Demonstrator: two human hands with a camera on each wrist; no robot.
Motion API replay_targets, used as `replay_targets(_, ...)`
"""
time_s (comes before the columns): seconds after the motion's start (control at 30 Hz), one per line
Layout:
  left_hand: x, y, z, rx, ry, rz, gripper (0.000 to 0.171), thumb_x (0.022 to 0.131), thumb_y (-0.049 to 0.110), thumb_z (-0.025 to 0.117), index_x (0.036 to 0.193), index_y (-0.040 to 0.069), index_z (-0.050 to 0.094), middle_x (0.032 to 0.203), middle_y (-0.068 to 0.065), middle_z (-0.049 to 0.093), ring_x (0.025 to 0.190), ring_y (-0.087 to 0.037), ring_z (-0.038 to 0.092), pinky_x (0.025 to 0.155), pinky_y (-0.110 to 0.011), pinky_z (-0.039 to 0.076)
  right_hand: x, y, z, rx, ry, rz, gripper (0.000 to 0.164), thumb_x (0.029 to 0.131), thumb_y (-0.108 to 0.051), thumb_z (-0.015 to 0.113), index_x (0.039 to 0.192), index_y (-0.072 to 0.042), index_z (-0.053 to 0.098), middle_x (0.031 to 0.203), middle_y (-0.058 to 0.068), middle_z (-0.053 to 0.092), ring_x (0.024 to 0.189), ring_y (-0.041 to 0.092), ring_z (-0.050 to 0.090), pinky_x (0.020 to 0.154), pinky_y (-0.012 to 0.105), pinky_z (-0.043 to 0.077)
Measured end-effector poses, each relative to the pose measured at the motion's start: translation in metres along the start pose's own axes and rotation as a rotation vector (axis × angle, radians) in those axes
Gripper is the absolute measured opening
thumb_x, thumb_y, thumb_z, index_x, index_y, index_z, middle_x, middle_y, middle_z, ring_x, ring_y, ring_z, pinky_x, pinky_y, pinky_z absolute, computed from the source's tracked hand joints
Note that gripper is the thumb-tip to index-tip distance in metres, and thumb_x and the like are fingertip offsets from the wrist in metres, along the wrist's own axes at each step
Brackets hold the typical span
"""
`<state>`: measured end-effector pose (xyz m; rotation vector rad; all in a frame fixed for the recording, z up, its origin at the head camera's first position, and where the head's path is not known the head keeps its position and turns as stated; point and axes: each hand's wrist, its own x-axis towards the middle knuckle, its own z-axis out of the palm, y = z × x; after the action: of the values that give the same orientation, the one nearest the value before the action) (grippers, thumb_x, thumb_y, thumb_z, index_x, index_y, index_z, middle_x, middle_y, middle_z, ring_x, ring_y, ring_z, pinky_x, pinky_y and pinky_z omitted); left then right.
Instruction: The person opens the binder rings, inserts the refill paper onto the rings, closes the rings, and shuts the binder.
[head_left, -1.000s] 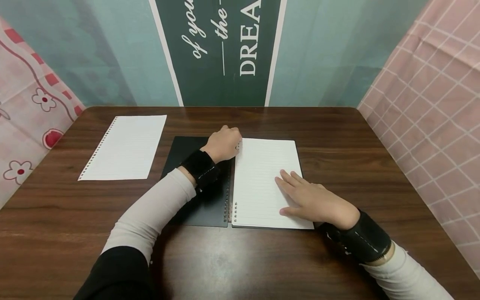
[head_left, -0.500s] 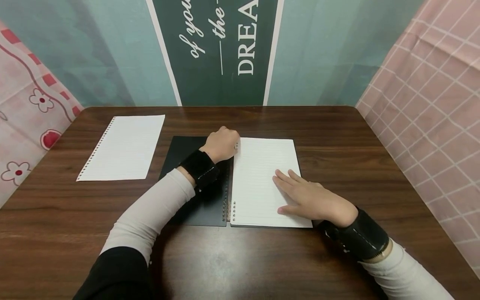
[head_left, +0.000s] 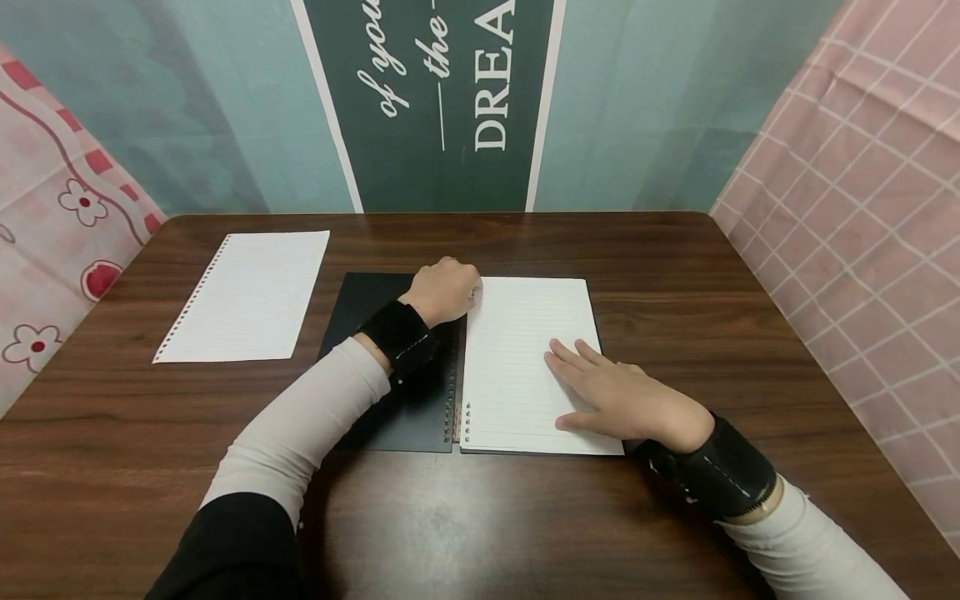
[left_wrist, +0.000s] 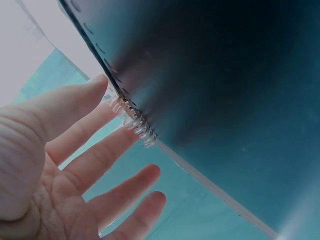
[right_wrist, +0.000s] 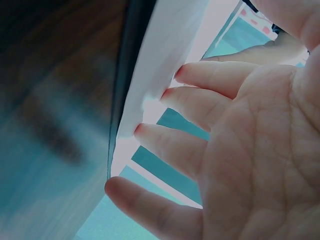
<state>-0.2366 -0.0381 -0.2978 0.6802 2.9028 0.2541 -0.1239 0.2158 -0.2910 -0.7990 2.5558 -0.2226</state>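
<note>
A loose-leaf notebook with a black cover (head_left: 390,421) lies open on the table, lined white pages (head_left: 513,333) stacked on its right side. My left hand (head_left: 442,292) is at the top end of its spine. In the left wrist view, the thumb and first fingers pinch the clear plastic binding rings (left_wrist: 135,122); the other fingers are loosely extended. The lower rings look parted from the page holes. My right hand (head_left: 611,392) rests with spread fingers on the page, near its right edge.
A loose lined sheet (head_left: 243,296) with punched holes down its left side lies at the back left of the brown wooden table (head_left: 450,533). Printed cloths hang behind the table and at both sides.
Both hands keep their places on the notebook. The head view has shifted slightly, and the left hand looks a touch lower at the spine.
</note>
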Motion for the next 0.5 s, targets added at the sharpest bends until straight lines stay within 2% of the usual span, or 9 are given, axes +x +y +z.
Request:
replay_targets(0.13,0.002,-0.001,-0.001,-0.016,0.003,0.011,0.025,0.099,0.006,0.051,0.110,0.007,0.074,0.092,-0.011,0.070,0.075,-0.021,0.055,0.057,-0.030,0.040,0.000,-0.001,-0.001,-0.005,0.005,-0.001,0.084,0.093,-0.044,0.067,0.157,-0.008,0.027,0.165,0.013,0.021,0.151,0.044,0.019,0.097,0.076,0.036)
replay_targets(0.37,-0.002,-0.006,-0.001,-0.085,-0.047,0.025,0.028,0.099,0.010,0.052,0.121,0.008,0.069,0.097,-0.009,0.063,0.077,-0.021,0.053,0.058,-0.029,0.037,-0.001,-0.002,-0.001,0.004,0.015,-0.007,0.083,0.093,-0.043,0.068,0.157,-0.008,0.027,0.165,0.014,0.022,0.151,0.044,0.020,0.097,0.076,0.035)
replay_targets(0.5,-0.006,-0.012,0.001,-0.124,-0.057,0.055,0.024,0.098,0.016,0.059,0.119,0.009,0.068,0.082,-0.004,0.052,0.069,-0.017,0.047,0.057,-0.028,0.035,-0.002,-0.003,-0.001,0.001,0.021,-0.009,0.082,0.092,-0.042,0.068,0.156,-0.008,0.029,0.164,0.014,0.024,0.150,0.044,0.021,0.098,0.075,0.035)
